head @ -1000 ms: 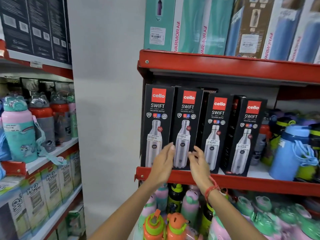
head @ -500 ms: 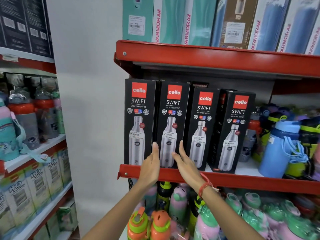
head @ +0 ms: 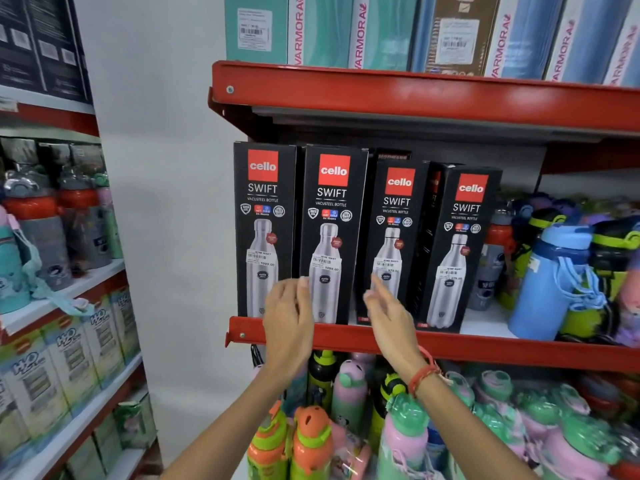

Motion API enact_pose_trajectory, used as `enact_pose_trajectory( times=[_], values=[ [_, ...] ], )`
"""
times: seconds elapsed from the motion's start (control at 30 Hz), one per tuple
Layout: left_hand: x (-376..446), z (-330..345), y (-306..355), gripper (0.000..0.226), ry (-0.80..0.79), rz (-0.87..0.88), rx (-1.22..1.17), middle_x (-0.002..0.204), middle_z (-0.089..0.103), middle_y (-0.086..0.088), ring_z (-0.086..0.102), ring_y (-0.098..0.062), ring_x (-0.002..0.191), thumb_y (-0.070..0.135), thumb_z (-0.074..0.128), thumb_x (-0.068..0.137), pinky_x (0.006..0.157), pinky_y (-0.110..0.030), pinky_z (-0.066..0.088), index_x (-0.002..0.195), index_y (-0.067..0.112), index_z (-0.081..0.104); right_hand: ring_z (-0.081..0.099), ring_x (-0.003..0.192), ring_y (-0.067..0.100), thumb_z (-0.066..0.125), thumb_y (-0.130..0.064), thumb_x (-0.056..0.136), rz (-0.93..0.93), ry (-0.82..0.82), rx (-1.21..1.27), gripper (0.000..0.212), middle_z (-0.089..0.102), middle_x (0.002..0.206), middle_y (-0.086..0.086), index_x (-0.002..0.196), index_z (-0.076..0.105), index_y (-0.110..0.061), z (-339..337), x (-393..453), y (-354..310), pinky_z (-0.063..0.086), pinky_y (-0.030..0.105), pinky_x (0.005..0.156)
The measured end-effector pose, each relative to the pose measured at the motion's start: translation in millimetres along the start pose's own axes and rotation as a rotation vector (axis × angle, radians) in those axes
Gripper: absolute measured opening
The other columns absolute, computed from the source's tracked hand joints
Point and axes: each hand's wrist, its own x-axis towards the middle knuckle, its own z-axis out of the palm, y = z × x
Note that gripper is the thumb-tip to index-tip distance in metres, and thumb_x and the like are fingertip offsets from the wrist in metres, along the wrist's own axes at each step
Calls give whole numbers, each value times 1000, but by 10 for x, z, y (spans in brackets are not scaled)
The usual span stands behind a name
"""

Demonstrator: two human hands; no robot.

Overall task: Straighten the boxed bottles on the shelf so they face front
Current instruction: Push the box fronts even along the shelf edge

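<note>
Several black Cello Swift bottle boxes stand in a row on the red shelf [head: 485, 348]. The leftmost box [head: 264, 209] and the second box [head: 331, 216] face front at the shelf edge. The third box [head: 394, 220] and the fourth box [head: 462, 237] sit further back and are turned slightly to the left. My left hand [head: 289, 320] is open in front of the gap between the first two boxes, fingers up. My right hand [head: 388, 310], with a red thread on the wrist, is open and blurred in front of the third box's lower part. Neither hand holds anything.
Loose blue, green and purple bottles [head: 554, 278] crowd the same shelf to the right. Teal and blue boxes [head: 325, 29] fill the shelf above. Pink, green and orange bottles [head: 408, 427] stand below. Another shelf unit with bottles [head: 52, 220] is on the left.
Both hands have drawn apart; the right hand has shifted right from the second box toward the third. The view has moved closer and slightly left.
</note>
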Motion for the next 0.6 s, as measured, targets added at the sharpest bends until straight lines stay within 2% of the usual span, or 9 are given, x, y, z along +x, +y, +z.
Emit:
enact_pose_trajectory(
  times=[0.07, 0.13, 0.2, 0.23, 0.3, 0.37, 0.43, 0.5, 0.6],
  values=[
    [-2, 152, 86, 44, -85, 67, -39, 103, 64, 6, 58, -3, 97, 43, 30, 99, 88, -28, 48, 111, 17, 63, 53, 117, 13, 41, -27, 99, 2, 151, -14, 47, 49, 141, 2, 145, 36, -26, -107, 85, 118, 41, 33, 102],
    [-25, 344, 178, 51, -310, 23, -105, 124, 63, 3, 57, -8, 115, 49, 28, 99, 99, -26, 43, 131, 18, 54, 50, 123, 20, 42, -27, 99, 59, 175, -20, 49, 45, 144, 6, 147, 33, -22, -212, 172, 237, 39, 36, 104],
    [-60, 546, 263, 62, -502, -85, -129, 150, 40, 5, 35, -10, 139, 53, 22, 98, 110, -21, 23, 148, 19, 31, 39, 134, 23, 40, -31, 99, 121, 91, -23, 56, 36, 151, 8, 151, 21, -24, -283, 228, 316, 31, 38, 110],
    [-78, 656, 296, 68, -555, -137, -135, 157, 26, 6, 23, -10, 144, 58, 19, 95, 113, -22, 16, 152, 21, 18, 35, 138, 24, 38, -33, 99, 137, 36, -21, 59, 31, 154, 8, 152, 14, -26, -323, 247, 337, 28, 39, 112],
    [-89, 813, 323, 76, -581, -233, -161, 161, 12, 5, 16, -15, 147, 66, 14, 90, 117, -32, 12, 153, 26, 2, 36, 137, 29, 35, -34, 100, 146, -54, -14, 62, 31, 154, 10, 152, 1, -31, -370, 281, 345, 30, 37, 106],
    [-60, 935, 315, 75, -559, -300, -171, 161, 17, 0, 23, -21, 146, 70, 9, 86, 116, -37, 16, 151, 34, -4, 48, 125, 37, 33, -34, 101, 138, -112, -59, 64, 43, 145, 19, 150, -7, -37, -417, 311, 325, 39, 36, 94],
    [-39, 986, 307, 71, -521, -330, -151, 156, 30, -6, 31, -26, 142, 71, 6, 86, 111, -34, 23, 150, 40, 1, 54, 116, 41, 31, -39, 100, 121, -141, -131, 65, 48, 138, 25, 147, -13, -42, -459, 339, 320, 44, 43, 94],
    [-40, 972, 292, 74, -469, -333, -154, 154, 35, -4, 33, -23, 141, 72, 5, 85, 105, -28, 23, 150, 38, 12, 52, 118, 42, 31, -43, 99, 101, -154, -166, 65, 47, 138, 25, 146, -13, -44, -511, 341, 357, 42, 49, 97],
    [-79, 867, 263, 81, -448, -297, -153, 152, 39, 0, 41, -14, 135, 76, 2, 78, 109, -27, 23, 148, 40, 23, 50, 119, 43, 30, -47, 99, 80, -172, -186, 63, 49, 135, 25, 146, -12, -47, -613, 298, 426, 41, 52, 97]
  ],
)
